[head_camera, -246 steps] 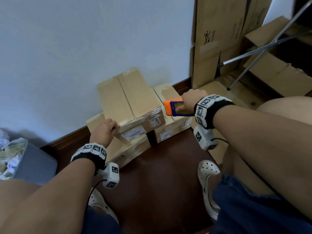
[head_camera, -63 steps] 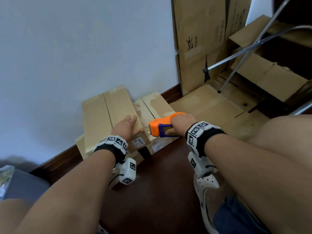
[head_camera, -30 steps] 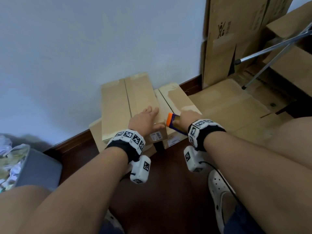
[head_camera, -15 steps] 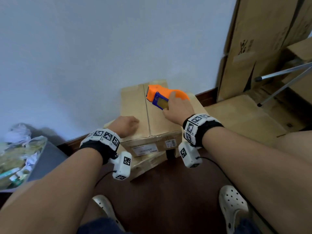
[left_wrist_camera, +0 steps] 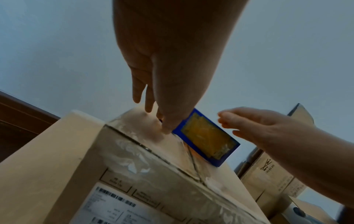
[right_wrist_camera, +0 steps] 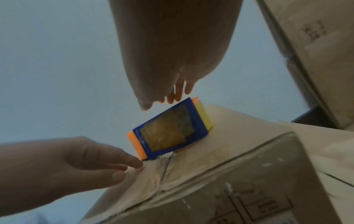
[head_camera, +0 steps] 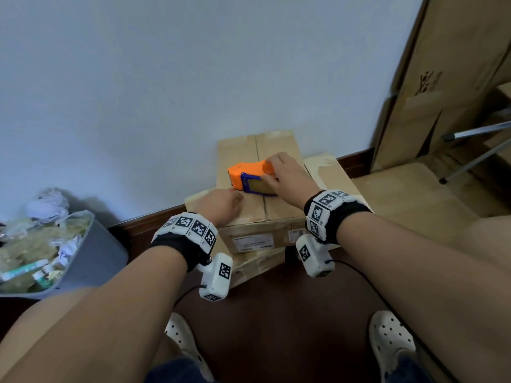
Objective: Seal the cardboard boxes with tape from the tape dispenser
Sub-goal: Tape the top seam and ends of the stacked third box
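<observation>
The top cardboard box [head_camera: 279, 150] lies against the wall, its centre seam running away from me. My right hand [head_camera: 272, 170] grips the orange and blue tape dispenser [head_camera: 249, 175] and holds it down on that seam, about midway along the lid. In the right wrist view the dispenser [right_wrist_camera: 168, 133] stands tilted on the box [right_wrist_camera: 239, 136]. My left hand [head_camera: 229, 200] rests on the left flap just in front of the dispenser, fingertips [left_wrist_camera: 149, 109] touching the lid. Clear wrinkled tape [left_wrist_camera: 153, 160] covers the box's near edge.
A grey bin [head_camera: 94, 252] full of rubbish stands at the left. A second box [head_camera: 329, 172] lies beside the top one and another [head_camera: 257, 264] beneath it. Tall cardboard [head_camera: 448, 78] leans on the wall at right, near metal legs [head_camera: 475, 150]. My white shoes [head_camera: 392, 338] are on the dark floor.
The right hand lifted the dispenser from the neighbouring box to the top box's far end, then drew it toward me along the seam. The left hand shifted right, close to the dispenser.
</observation>
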`<state>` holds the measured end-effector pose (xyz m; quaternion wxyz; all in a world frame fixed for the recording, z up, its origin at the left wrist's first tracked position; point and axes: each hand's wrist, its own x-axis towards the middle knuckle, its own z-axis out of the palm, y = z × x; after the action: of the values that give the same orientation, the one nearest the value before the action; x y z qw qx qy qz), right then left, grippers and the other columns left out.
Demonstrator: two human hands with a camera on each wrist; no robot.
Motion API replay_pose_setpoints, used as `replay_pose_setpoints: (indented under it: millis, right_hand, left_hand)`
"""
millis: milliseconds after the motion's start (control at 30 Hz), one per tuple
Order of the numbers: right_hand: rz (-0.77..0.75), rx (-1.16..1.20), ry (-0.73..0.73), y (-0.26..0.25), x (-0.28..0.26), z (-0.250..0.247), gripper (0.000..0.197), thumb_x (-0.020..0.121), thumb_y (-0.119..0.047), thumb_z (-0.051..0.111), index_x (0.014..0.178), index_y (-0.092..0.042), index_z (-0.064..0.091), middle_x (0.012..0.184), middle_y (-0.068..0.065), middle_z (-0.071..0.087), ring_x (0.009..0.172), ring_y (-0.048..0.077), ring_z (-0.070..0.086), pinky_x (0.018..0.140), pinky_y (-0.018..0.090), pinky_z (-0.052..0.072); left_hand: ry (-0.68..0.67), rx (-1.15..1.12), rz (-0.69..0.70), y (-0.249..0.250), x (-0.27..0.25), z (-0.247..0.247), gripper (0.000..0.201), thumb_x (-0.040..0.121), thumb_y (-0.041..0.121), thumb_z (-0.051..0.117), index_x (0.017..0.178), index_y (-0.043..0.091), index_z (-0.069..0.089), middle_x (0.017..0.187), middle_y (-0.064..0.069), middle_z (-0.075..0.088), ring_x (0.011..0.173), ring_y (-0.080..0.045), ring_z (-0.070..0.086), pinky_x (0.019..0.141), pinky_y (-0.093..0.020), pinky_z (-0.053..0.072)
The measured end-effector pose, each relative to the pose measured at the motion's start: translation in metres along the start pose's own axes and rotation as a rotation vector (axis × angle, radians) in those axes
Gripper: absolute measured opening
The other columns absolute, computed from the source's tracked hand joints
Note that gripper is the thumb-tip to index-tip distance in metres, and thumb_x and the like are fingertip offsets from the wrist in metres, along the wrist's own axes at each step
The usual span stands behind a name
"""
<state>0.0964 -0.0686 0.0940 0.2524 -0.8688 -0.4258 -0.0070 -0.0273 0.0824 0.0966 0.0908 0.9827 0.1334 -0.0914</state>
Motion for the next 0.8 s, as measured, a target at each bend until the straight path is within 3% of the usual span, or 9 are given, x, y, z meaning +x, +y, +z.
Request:
replay_pose_setpoints:
  millis: [67,133,200,267,367,433,600,733,800]
  right_hand:
    - [0.036,0.106,0.162,0.011,-0.015,-0.01,0.024,0.096,-0.016,0.049,0.117,-0.005,0.055,0.115,0.014,0.052,0.105,0.029,0.052,0.092,0.038,0.043]
    - [0.15,0.17,0.214,0.027,-0.033,-0.018,0.018,0.094,-0.009,0.045,0.108,-0.008,0.056,0.108,0.012,0.055,0.1,0.028,0.055,0.087,0.039,0.045]
    - [0.326,0.238,0.195,0.045,-0.051,-0.023,0.018,0.092,-0.008,0.044,0.1,-0.014,0.059,0.101,0.008,0.062,0.095,0.027,0.059,0.086,0.04,0.048]
    - [0.483,0.304,0.153,0.059,-0.068,-0.028,0.02,0.091,-0.009,0.044,0.093,-0.017,0.062,0.091,0.005,0.068,0.086,0.024,0.064,0.081,0.039,0.052]
    - [0.631,0.498,0.043,0.067,-0.092,-0.028,0.026,0.093,-0.001,0.042,0.094,-0.005,0.068,0.089,0.014,0.07,0.07,0.018,0.064,0.07,0.028,0.057]
    - [0.703,0.618,-0.008,0.065,-0.104,-0.024,0.025,0.093,0.004,0.044,0.1,0.004,0.068,0.089,0.018,0.069,0.069,0.019,0.063,0.07,0.029,0.059]
    - [0.641,0.481,-0.04,0.057,-0.107,-0.015,0.025,0.09,-0.002,0.051,0.098,-0.002,0.075,0.098,0.013,0.072,0.091,0.024,0.068,0.089,0.035,0.055]
    - [0.593,0.314,-0.119,0.052,-0.101,-0.016,0.029,0.089,-0.009,0.049,0.072,0.004,0.069,0.082,0.02,0.071,0.08,0.033,0.067,0.075,0.039,0.056]
    - [0.579,0.27,-0.143,0.051,-0.1,-0.016,0.03,0.091,-0.016,0.052,0.078,0.004,0.07,0.08,0.019,0.07,0.078,0.031,0.066,0.077,0.04,0.056]
  left_hand:
    - [0.089,-0.055,0.044,0.003,-0.001,0.0,0.028,0.096,0.022,0.049,0.117,0.012,0.065,0.116,-0.011,0.066,0.106,-0.03,0.059,0.089,-0.036,0.046]
    - [0.118,-0.053,0.141,0.01,0.001,0.003,0.02,0.092,0.018,0.054,0.103,0.01,0.069,0.105,-0.009,0.067,0.099,-0.028,0.06,0.082,-0.037,0.046]
    - [0.101,-0.029,0.273,0.022,0.002,0.008,0.014,0.091,0.017,0.058,0.096,0.011,0.069,0.098,-0.006,0.064,0.093,-0.025,0.06,0.076,-0.029,0.042]
    - [0.113,-0.011,0.395,0.033,0.001,0.017,0.014,0.091,0.021,0.06,0.1,0.014,0.069,0.098,-0.003,0.062,0.092,-0.022,0.059,0.074,-0.024,0.038]
    - [0.135,0.035,0.54,0.042,0.001,0.031,0.021,0.093,0.028,0.059,0.109,0.019,0.069,0.102,0.0,0.062,0.091,-0.021,0.062,0.073,-0.034,0.05]
    - [0.134,0.046,0.581,0.044,0.003,0.036,0.026,0.093,0.029,0.057,0.115,0.02,0.067,0.108,0.002,0.062,0.092,-0.021,0.062,0.071,-0.038,0.054]
    - [0.184,0.05,0.591,0.046,0.008,0.038,0.022,0.092,0.028,0.059,0.11,0.026,0.071,0.106,0.005,0.063,0.084,-0.019,0.064,0.064,-0.035,0.053]
    - [0.196,0.037,0.581,0.045,0.009,0.042,0.022,0.094,0.034,0.055,0.107,0.029,0.072,0.105,0.006,0.06,0.085,-0.017,0.061,0.066,-0.034,0.052]
    - [0.205,0.047,0.573,0.045,0.009,0.042,0.025,0.095,0.039,0.05,0.106,0.032,0.071,0.105,0.007,0.059,0.085,-0.016,0.06,0.064,-0.033,0.052]
